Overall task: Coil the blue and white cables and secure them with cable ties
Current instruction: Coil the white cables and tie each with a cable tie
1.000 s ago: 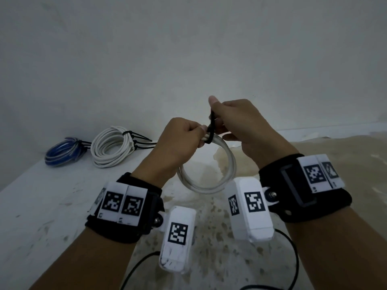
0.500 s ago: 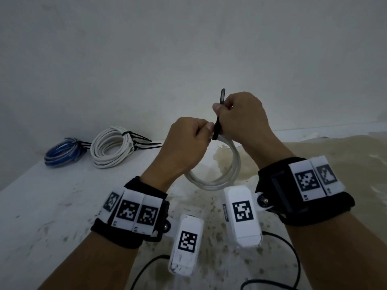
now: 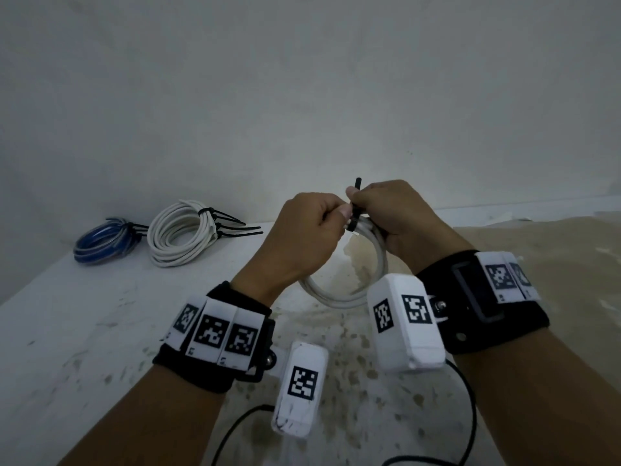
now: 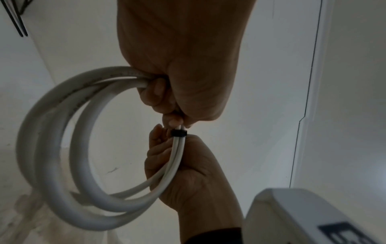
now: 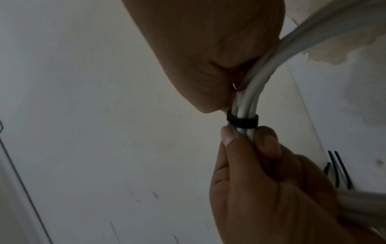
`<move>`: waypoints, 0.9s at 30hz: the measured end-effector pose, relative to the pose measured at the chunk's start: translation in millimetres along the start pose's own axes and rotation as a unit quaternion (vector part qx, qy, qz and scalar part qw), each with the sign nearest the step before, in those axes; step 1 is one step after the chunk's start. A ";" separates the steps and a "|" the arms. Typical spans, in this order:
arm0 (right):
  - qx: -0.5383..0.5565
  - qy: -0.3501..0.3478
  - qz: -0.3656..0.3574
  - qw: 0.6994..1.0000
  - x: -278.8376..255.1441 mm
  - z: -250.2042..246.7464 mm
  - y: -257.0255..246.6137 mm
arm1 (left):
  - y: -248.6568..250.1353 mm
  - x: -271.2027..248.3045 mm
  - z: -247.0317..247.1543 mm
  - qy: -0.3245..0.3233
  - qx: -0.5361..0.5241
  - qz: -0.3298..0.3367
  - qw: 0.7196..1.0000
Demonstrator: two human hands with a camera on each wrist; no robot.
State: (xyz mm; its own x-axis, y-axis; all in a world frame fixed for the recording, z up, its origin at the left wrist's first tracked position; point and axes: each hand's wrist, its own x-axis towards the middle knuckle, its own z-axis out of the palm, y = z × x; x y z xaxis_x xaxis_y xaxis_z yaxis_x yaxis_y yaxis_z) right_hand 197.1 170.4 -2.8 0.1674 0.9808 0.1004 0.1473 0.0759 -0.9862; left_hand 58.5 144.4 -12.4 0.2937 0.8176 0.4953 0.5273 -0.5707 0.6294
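A small white cable coil [image 3: 336,297] hangs in the air between both hands, above the white table [image 3: 84,331]. My left hand [image 3: 339,216] grips the coil's top strands in a fist, just left of a black cable tie [image 3: 354,218]. My right hand [image 3: 356,200] pinches the tie, and the tie's tail sticks up past the thumb. In the left wrist view the tie's band [image 4: 178,132] sits snug round the white strands [image 4: 175,156], between the two hands. The right wrist view shows the same band [image 5: 242,121] above my left hand's fingertips [image 5: 227,135].
At the table's far left lie a tied blue coil [image 3: 104,243] and a larger tied white coil [image 3: 181,233], with black tie tails [image 3: 235,227] pointing right. A plain wall rises close behind. Brown stains [image 3: 537,250] cover the table's right side. Black cords [image 3: 470,415] trail near me.
My right hand has shifted its hold from over the tie to pinching it, with the tail now standing above the thumb. Both hands stay together at the coil's top.
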 end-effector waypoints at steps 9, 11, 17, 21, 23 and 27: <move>0.003 -0.079 -0.047 0.996 -10.8 -0.3 -10.4 | -1.3 4.3 -7.5 0.021 -0.128 -0.116 0.985; -0.020 -0.053 -0.078 0.995 -12.9 0.8 -12.0 | -1.1 3.8 -7.8 0.015 -0.125 -0.111 0.986; -0.050 -0.023 -0.076 0.996 -12.5 4.1 -13.9 | -3.3 4.4 -10.1 0.007 -0.089 -0.070 0.994; -0.059 -0.013 -0.046 0.997 -11.1 6.5 -9.0 | -5.1 3.2 -3.9 0.008 -0.047 -0.053 0.997; -0.061 -0.010 -0.037 0.997 -9.8 7.2 -6.4 | -7.9 3.3 -0.4 0.014 -0.042 -0.044 0.998; -0.030 -0.011 -0.012 0.999 -6.8 6.2 -4.4 | -12.1 4.2 5.3 0.020 -0.022 -0.033 0.999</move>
State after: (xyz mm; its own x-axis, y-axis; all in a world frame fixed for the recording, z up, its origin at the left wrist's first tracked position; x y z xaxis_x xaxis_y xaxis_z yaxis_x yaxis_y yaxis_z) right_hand 189.3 164.5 0.0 0.1420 0.9825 0.1204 0.2098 0.0890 -0.9737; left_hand 57.5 155.1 -21.1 0.2263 0.8502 0.4753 0.5084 -0.5193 0.6869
